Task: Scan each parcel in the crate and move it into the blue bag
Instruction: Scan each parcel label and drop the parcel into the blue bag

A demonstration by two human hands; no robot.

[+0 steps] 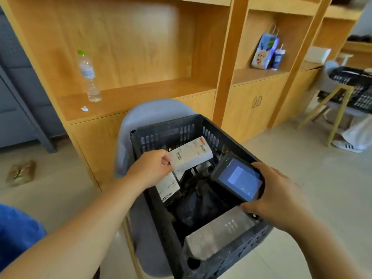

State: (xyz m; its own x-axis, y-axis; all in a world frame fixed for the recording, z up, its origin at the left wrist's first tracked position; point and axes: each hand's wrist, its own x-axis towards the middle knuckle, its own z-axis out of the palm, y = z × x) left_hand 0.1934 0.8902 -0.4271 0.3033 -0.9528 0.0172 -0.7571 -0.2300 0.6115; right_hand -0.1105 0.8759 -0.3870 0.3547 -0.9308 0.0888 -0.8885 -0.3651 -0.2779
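Crate point(161, 135) holds dark parcels point(199, 202); left hand point(151, 168) pinches white parcel point(191, 154), right hand point(277, 196) grips scanner point(239, 178).

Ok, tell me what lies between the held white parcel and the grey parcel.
Head view: a crumpled black parcel lies between white parcel and grey parcel, inside the crate.

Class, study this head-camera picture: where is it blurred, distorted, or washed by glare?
Head view: the shelf uprights lean and splay, wide-angle distortion; head view: pale glare washes the back panel; head view: the far crate at the right edge is smeared; head view: the parcel is slightly soft.
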